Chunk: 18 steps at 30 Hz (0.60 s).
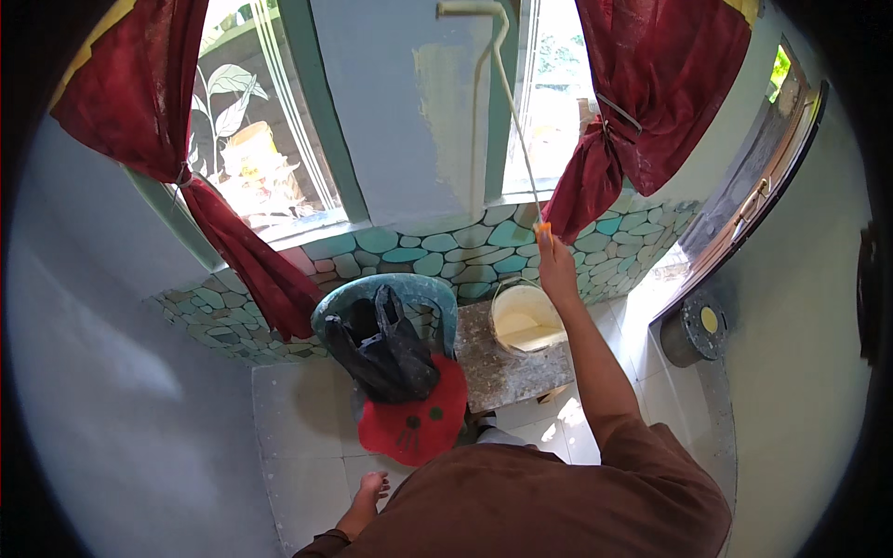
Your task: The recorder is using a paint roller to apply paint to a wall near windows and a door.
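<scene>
My right hand grips the orange handle of a paint roller, raised in front of me. The roller's head lies near the wall between two windows, by the edge of the right window's green frame. A patch of pale yellow paint shows on the blue-grey wall. Below my right hand, a white bucket with cream paint inside stands on a worn wooden bench. My left hand hangs low at the left, with nothing seen in it and its fingers loosely bent apart.
A teal plastic chair holds a black plastic bag and a red mat. Knotted red curtains hang at both windows. A stone-patterned band runs along the lower wall. At the right, a grey round container stands near the door.
</scene>
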### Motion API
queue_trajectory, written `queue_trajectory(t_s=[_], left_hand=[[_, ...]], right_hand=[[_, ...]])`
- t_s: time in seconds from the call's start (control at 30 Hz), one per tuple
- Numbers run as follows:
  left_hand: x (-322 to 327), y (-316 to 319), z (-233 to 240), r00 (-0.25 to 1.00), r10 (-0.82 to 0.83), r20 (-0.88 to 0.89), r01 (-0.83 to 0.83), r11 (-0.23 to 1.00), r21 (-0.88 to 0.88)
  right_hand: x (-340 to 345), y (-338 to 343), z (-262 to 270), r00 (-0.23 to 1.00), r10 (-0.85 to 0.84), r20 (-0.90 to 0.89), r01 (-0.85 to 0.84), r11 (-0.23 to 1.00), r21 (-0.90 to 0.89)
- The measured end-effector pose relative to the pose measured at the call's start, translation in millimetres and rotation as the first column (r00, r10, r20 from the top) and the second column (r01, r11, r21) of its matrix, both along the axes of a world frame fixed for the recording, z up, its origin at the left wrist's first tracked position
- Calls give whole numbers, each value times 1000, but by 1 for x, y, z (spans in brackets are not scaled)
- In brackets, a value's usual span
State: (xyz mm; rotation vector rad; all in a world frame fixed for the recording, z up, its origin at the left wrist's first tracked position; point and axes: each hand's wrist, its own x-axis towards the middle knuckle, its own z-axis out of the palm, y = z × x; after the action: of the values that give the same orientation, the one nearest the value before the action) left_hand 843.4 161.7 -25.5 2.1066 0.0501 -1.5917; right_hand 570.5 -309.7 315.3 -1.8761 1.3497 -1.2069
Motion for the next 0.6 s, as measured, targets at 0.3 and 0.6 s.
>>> queue_trajectory(t_s=[0.3, 0.6], left_hand=[[-11, -8, 2, 999, -39, 14, 40, 994, -100], [-3, -8, -3, 997, -76, 9, 77, 992, -105]], right_hand=[[-9, 53, -129, 985, -92, -145, 101, 993, 56], [-4, 45, -105, 981, -130, -147, 134, 991, 20]])
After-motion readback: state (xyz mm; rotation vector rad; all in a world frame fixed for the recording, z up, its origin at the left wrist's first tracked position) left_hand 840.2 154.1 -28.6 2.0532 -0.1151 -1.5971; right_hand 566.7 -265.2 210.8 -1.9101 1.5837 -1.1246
